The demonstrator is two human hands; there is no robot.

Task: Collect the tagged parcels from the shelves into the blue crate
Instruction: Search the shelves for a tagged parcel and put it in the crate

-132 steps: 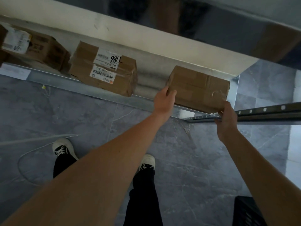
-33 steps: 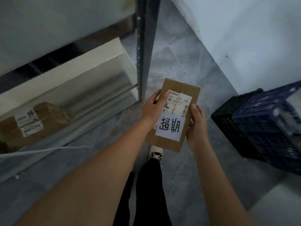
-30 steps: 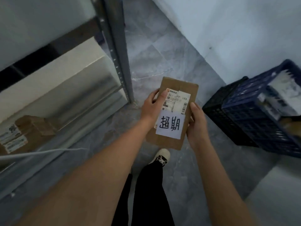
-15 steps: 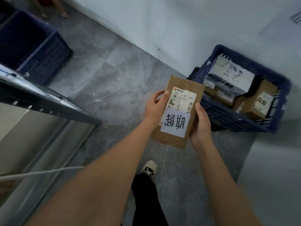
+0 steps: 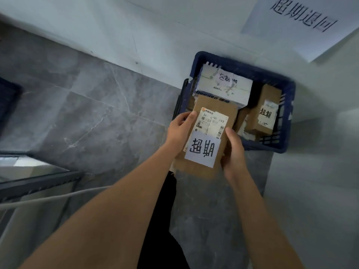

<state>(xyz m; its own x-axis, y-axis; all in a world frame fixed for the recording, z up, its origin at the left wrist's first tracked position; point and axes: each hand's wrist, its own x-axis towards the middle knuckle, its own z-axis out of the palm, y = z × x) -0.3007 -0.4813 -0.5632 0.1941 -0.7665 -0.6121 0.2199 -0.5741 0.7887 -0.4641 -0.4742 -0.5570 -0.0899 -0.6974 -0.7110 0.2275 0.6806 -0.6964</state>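
The blue crate [image 5: 287,90] sits on the floor by the wall, with a white box [image 5: 223,86] and a small brown box [image 5: 266,111] inside. The cardboard parcel [image 5: 211,136] with its white tag [image 5: 202,150] hangs over the crate's near edge. The left hand [image 5: 179,131] and right hand [image 5: 232,150] hold its two sides. Best to lower it into the free spot, tag up, then let go.

Both bare forearms stretched forward, left hand [image 5: 179,131] gripping the parcel's [image 5: 206,140] left edge with thumb across its face, right hand [image 5: 233,150] clasping its right edge, thumb up
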